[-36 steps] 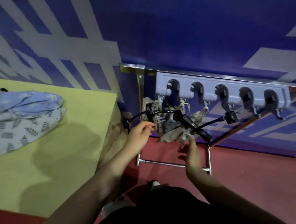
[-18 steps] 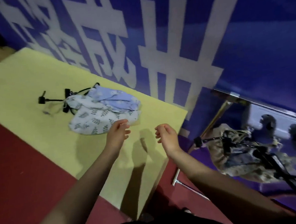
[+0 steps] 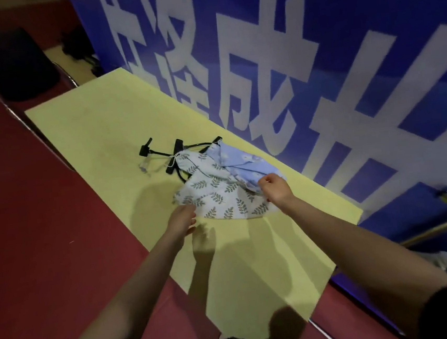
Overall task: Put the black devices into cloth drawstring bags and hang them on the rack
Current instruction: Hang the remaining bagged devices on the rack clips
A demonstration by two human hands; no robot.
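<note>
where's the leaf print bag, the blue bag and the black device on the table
leaf print bag (image 3: 216,194): head view, middle of its cloth
blue bag (image 3: 243,164): head view, middle of its top fold
black device (image 3: 146,150): head view, clamp at its far left end

Two cloth bags (image 3: 219,194) lie mid-table (image 3: 97,121), the right bag (image 3: 246,164) overlapping the left one's far edge. Black device (image 3: 177,152) sticks out from under them on the far-left side. Left hand (image 3: 182,219) at the bags' near edge, right hand (image 3: 276,189) on their right; banner wall (image 3: 314,51) behind the table.
</note>
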